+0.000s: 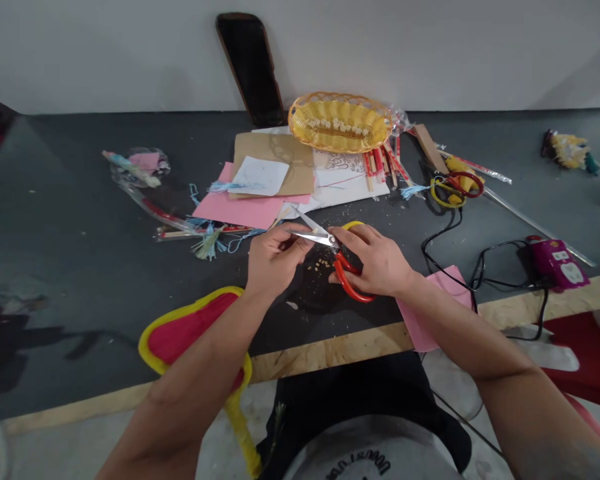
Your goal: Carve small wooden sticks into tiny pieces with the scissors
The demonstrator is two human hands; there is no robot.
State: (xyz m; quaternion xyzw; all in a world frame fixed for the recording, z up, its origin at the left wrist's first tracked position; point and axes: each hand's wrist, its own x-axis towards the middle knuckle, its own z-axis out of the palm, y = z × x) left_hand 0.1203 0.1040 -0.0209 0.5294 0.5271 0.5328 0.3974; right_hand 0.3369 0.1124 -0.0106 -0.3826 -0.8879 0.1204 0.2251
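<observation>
My right hand [377, 257] grips a pair of scissors [349, 279] with red and yellow handles. Their blades are spread apart and point left toward my left hand [275, 257]. That hand is closed, thumb and fingers pinched together right at the lower blade. What it pinches is too small and too hidden to make out. A thin pale stick shows just beyond its knuckles, but I cannot tell whether the hand holds it. Under the scissors, small beige bits [323, 265] and crumbs lie scattered on the dark tabletop [205, 267].
Beyond my hands lie pink paper [245, 210], brown card [275, 150] and a yellow basket [340, 127] with small pale pieces. A phone [250, 70] leans on the wall. Tassels [209, 243] lie left; another pair of scissors [450, 190] and a corded purple device [557, 263] right. A pink-and-yellow shape [190, 327] sits by my left forearm.
</observation>
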